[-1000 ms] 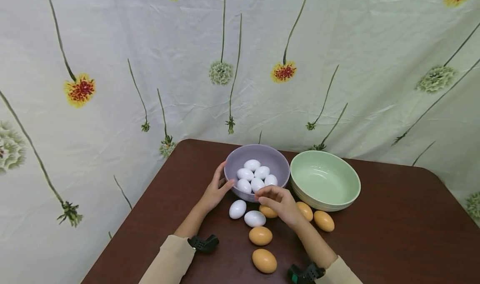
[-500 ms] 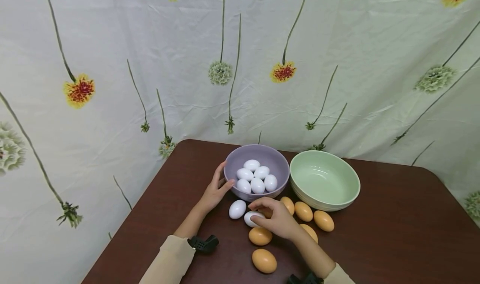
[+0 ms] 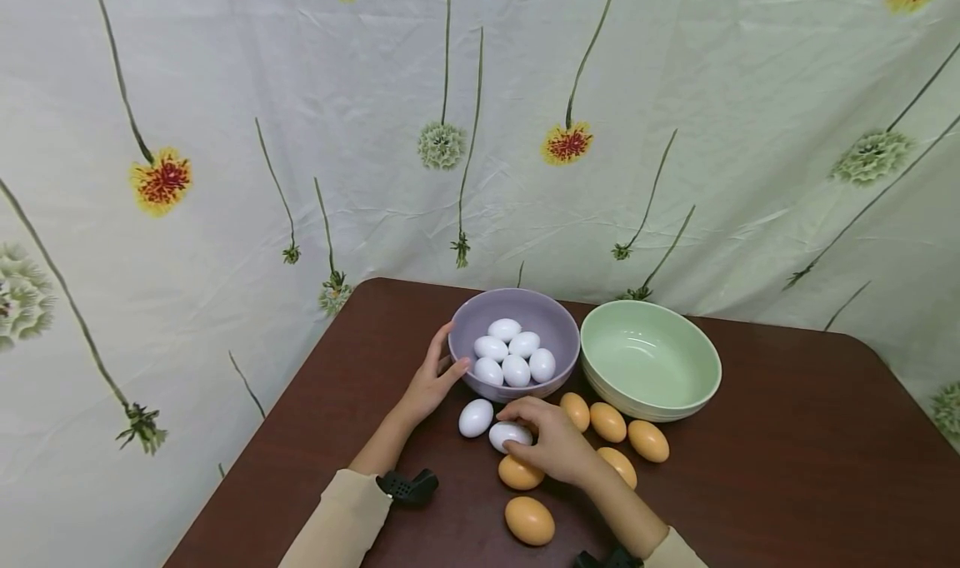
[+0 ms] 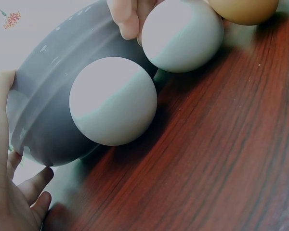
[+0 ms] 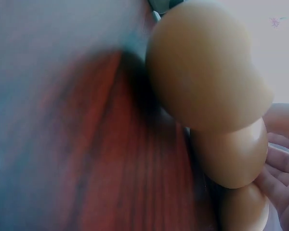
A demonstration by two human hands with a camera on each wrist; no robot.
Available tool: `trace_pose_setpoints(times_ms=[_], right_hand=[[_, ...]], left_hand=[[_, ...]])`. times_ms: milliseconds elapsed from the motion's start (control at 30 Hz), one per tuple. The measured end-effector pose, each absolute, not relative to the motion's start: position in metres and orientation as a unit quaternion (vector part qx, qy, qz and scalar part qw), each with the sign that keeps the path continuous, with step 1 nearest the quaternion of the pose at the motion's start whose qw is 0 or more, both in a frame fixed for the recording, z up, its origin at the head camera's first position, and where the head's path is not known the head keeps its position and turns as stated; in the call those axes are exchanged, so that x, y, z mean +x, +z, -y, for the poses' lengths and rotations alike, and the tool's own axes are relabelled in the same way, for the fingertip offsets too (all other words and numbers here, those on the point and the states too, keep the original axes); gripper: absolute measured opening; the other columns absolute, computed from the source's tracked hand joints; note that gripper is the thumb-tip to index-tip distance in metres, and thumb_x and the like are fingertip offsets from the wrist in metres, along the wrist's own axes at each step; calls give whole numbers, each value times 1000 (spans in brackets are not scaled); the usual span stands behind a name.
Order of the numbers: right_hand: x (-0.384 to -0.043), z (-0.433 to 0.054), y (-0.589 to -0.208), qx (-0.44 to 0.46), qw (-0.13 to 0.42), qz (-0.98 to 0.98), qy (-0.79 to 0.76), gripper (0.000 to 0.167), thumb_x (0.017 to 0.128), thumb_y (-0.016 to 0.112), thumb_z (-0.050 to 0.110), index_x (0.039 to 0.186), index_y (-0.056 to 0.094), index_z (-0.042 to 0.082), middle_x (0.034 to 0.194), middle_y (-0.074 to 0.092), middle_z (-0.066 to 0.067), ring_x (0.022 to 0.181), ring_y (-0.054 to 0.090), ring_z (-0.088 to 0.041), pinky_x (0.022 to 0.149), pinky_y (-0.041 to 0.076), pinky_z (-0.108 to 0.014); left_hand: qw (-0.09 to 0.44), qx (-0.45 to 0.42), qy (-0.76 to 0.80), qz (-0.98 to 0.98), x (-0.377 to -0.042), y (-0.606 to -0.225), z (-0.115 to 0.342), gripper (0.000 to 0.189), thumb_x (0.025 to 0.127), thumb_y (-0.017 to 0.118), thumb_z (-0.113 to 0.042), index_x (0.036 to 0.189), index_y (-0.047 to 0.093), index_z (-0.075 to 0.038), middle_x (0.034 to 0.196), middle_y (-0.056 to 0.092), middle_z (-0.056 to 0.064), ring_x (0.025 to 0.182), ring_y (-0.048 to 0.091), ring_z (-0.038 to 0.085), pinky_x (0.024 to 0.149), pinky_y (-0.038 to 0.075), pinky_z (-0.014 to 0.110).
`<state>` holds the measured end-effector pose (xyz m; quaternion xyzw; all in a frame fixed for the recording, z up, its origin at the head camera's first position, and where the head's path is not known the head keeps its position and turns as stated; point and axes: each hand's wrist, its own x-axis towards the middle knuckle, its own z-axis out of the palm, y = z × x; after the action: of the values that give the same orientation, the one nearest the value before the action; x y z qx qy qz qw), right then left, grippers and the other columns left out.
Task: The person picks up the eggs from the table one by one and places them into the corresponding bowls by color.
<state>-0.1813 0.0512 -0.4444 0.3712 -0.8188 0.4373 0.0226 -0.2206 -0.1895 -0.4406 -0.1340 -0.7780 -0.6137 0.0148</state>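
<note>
My left hand (image 3: 429, 382) holds the purple bowl (image 3: 555, 322) at its left side, thumb at the near rim and fingers spread along the outer wall. Several white eggs (image 3: 491, 349) lie inside that bowl. On the table in front of it are two more. One white egg (image 3: 476, 418) lies near the bowl's foot, untouched. The other white egg (image 3: 507, 436) is between the thumb and fingers of my right hand (image 3: 553, 441), which pinch it at the table. In the left wrist view, fingertips (image 4: 130, 26) of the right hand show beside this egg (image 4: 183, 36).
A light green bowl (image 3: 651, 360) stands to the right, beside the purple one. Several brown eggs lie around my right hand, including one egg (image 3: 529, 520) at the front and another egg (image 3: 648, 441) by the green bowl. A flowered cloth (image 3: 375, 93) hangs behind the table (image 3: 780, 435).
My right hand has come back from the purple bowl's near rim, down to the white egg on the table, and its thumb and fingers have closed around it. The left hand stays put.
</note>
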Motion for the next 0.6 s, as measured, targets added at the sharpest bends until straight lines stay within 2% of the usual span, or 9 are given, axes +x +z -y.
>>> trace_pose_setpoints(times_ms=[400, 600], right_hand=[[-183, -53, -445, 357, 15, 845, 398, 31, 80, 77, 9, 109, 69, 3, 106, 66, -1, 97, 61, -16, 84, 52, -33], [-184, -52, -448, 338, -2, 859, 386, 33, 81, 77, 17, 111, 69, 4, 108, 68, -3, 99, 60, -19, 86, 50, -35]], left_hand=[[10, -126, -610, 782, -221, -441, 189, 72, 99, 57, -13, 156, 12, -9, 159, 14, 21, 136, 33, 47, 105, 34, 55], [9, -124, -612, 781, -221, -441, 190, 73, 99, 57, -13, 156, 12, -8, 159, 15, 22, 136, 33, 46, 106, 34, 55]])
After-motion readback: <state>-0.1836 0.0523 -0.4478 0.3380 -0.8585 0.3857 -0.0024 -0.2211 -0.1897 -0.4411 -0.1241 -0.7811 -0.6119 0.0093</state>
